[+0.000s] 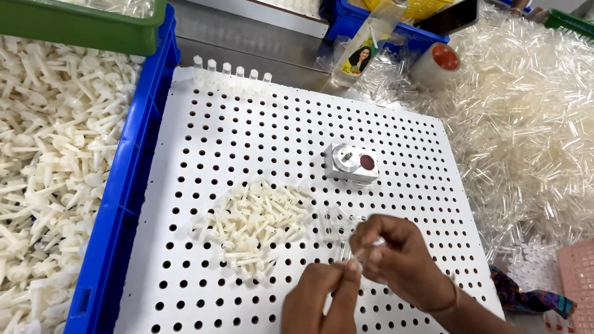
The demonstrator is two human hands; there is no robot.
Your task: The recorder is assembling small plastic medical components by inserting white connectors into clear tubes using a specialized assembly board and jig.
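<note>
While our two hands meet low over the white perforated board (247, 124), we pinch something small between them. Our left hand (322, 300) has its fingers closed nearly together at the tips, and our right hand (396, 253) curls its fingers round a small clear tube (365, 250); what exactly the left fingertips grip we cannot tell, as the piece is mostly hidden where the hands touch. Just to the left of the hands lies a loose heap of white plastic stems (257, 226) on the board. Beyond the hands, near the board's middle, sits a small metal block with a dark red button (351, 162). Along the far edge a short row of clear tubes (232, 67) stands upright in the holes. A blue crate (133, 179) full of more white stems lies to the left, and a great drift of clear tubes (526, 124) spreads over the desk to the right.

We judge that the main risk is a slip: both pieces are tiny and smooth, and held only by fingertips, so a little sideways push could flick one away into the heap or down a hole. Pressing at a slant could bend the stem or crack the tube. A careless wrist could also scatter the heap nearby.
</note>
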